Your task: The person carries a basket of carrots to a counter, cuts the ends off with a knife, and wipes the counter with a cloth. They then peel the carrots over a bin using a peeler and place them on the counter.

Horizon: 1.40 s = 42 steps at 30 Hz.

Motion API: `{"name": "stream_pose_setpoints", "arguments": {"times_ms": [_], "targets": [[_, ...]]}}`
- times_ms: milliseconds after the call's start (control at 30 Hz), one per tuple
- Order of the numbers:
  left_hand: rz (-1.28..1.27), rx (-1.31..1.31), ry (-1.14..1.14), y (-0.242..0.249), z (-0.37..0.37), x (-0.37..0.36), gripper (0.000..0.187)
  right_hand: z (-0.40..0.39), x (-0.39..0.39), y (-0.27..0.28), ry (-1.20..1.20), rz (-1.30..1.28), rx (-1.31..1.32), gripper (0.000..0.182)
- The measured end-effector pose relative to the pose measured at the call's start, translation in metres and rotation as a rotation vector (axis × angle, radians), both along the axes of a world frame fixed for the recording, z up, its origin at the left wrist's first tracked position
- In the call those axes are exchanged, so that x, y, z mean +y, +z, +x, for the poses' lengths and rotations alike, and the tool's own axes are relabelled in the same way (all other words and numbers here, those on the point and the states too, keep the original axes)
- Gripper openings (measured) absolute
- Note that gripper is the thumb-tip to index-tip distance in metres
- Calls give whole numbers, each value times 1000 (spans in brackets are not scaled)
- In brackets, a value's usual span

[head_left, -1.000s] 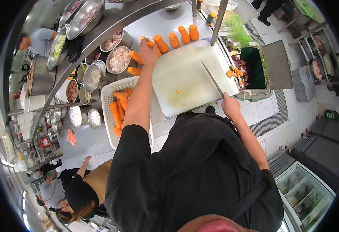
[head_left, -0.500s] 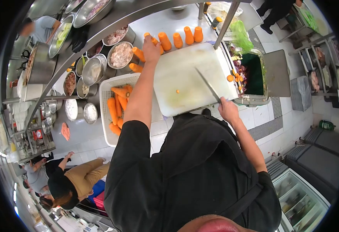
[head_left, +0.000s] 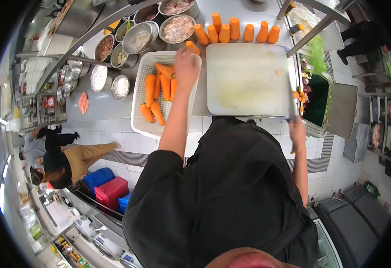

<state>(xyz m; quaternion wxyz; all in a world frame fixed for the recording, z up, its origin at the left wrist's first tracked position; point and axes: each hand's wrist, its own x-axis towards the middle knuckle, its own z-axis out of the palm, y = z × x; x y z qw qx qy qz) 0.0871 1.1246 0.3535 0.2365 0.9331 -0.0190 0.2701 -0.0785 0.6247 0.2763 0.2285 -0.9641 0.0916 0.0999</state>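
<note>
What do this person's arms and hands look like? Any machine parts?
No machine parts or cables show. The left hand and right hand are ungloved human hands; the forearms are bare below loose, plain black short sleeves.

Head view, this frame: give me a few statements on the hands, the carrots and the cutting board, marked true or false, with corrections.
1. The right hand holds a knife. True.
2. Carrots lie in a white basket left of the cutting board. True.
3. The left hand rests flat on the cutting board. False: it is at the basket's far right corner, off the cutting board.
4. A row of upright carrots stands beyond the cutting board. True.
5. The cutting board is heaped with sliced carrot. False: only a small orange piece shows on it.
</note>
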Motion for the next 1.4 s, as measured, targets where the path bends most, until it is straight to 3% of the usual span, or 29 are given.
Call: {"name": "stream_pose_setpoints", "arguments": {"times_ms": [67, 167, 200, 267, 367, 400, 433, 533, 667, 767, 833, 867, 933, 1000, 1033, 1100, 1133, 1167, 1200, 1233, 1300, 1400], "targets": [[272, 16, 111, -20, -34, 57, 34, -5, -12, 13, -44, -75, -20, 31], [400, 44, 97, -9, -74, 92, 24, -4, -3, 32, -43, -87, -74, 26], [404, 46, 102, -14, -83, 114, 24, 0, 12, 38, 26, -86, -36, 26], [183, 229, 320, -29, -100, 155, 19, 4, 41, 39, 135, -113, 23, 27], [373, 102, 351, 5, -125, 144, 21, 5, 71, 21, 206, -140, 52, 23], [337, 95, 189, -6, -116, 143, 26, 6, 80, 26, 165, -131, 64, 22], [332, 94, 193, -10, -107, 134, 26, 8, 80, 26, 169, -136, 61, 22], [664, 463, 120, -23, -80, 98, 32, 11, 76, 24, 150, -112, 85, 25], [758, 726, 207, -21, -56, 100, 54, 21, 43, 16, 206, -40, 67, 26], [881, 864, 199, -15, -46, 92, 61, 21, 9, 13, 120, -42, 65, 31], [929, 848, 196, -26, -43, 92, 60, 18, -12, 12, -86, 81, 34, 26], [947, 861, 205, -32, -38, 94, 63, 14, -20, 8, -93, -96, -85, 24], [971, 862, 210, -28, -30, 90, 65, 12, -22, 24, -108, -108, -45, 25], [719, 868, 187, -13, -38, 85, 59, 6, -9, 37, -50, -143, -38, 24], [730, 858, 176, -16, -44, 88, 59, 4, 2, 38, -16, -123, -14, 23], [253, 549, 37, -28, -62, 96, 54, -2, 29, 37, 97, -121, 1, 20], [259, 547, 25, -20, -68, 89, 54, -3, 42, 32, 134, -140, 72, 20], [97, 435, 87, -13, -74, 80, 52, -3, 54, 24, 173, -158, 144, 20], [-65, 325, 150, -1, -80, 68, 50, -10, 63, 16, 130, -100, 46, 21], [-61, 325, 143, 12, -83, 53, 50, -11, 66, 16, 123, -97, 47, 21], [-87, -2, 135, 34, -84, 17, 54, -8, 70, 17, 92, -88, 52, 21], [30, 33, -183, 39, -85, -35, 50, -6, 65, 17, 124, -99, 67, 21]]}}
